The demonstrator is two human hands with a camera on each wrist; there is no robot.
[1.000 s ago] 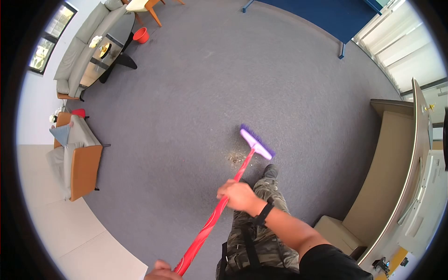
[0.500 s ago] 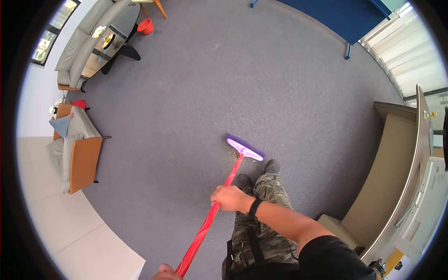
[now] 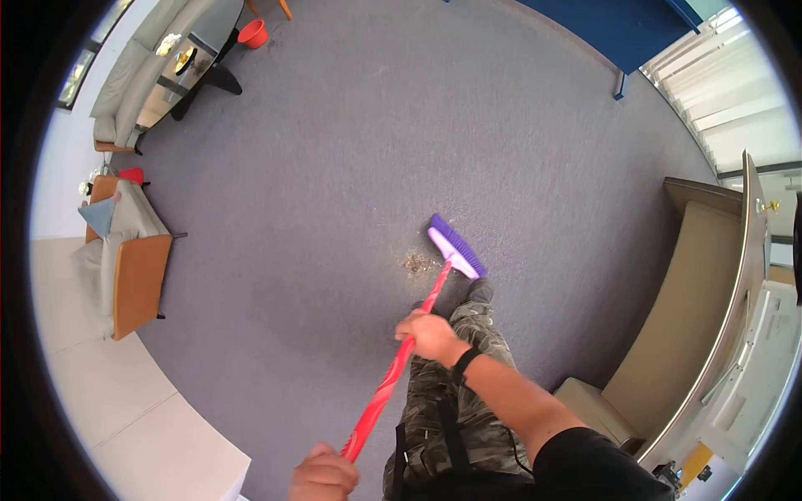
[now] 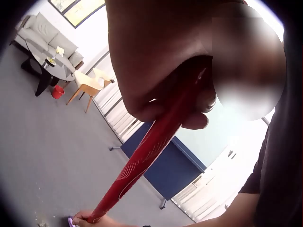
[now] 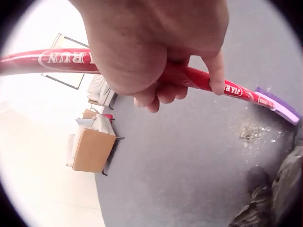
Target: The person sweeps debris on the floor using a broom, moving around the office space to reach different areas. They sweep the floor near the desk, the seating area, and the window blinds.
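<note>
A broom with a red handle [image 3: 384, 390] and a purple-bristled head [image 3: 457, 247] slants across the head view. My left hand [image 3: 325, 474] grips the upper end of the handle. Lower down, my right hand [image 3: 428, 334] is wrapped round the shaft; in the right wrist view this hand [image 5: 161, 47] has its index finger lying along the handle. A small pile of brownish debris [image 3: 419, 264] lies on the floor just left of the broom head, with fine bits scattered around. The left wrist view shows the left hand [image 4: 161, 56] closed round the red handle.
My shoe [image 3: 479, 291] is right below the broom head. An armchair [image 3: 140, 284], a sofa [image 3: 121, 83], an oval table and a red bucket [image 3: 253, 34] stand at left. A blue table [image 3: 614, 33] is at the top, a curved desk [image 3: 693, 292] at right.
The broom head first moved left and down over the debris, then back up and right, uncovering the pile. Both hands shifted right, still gripping the handle, and the left hand moved up.
</note>
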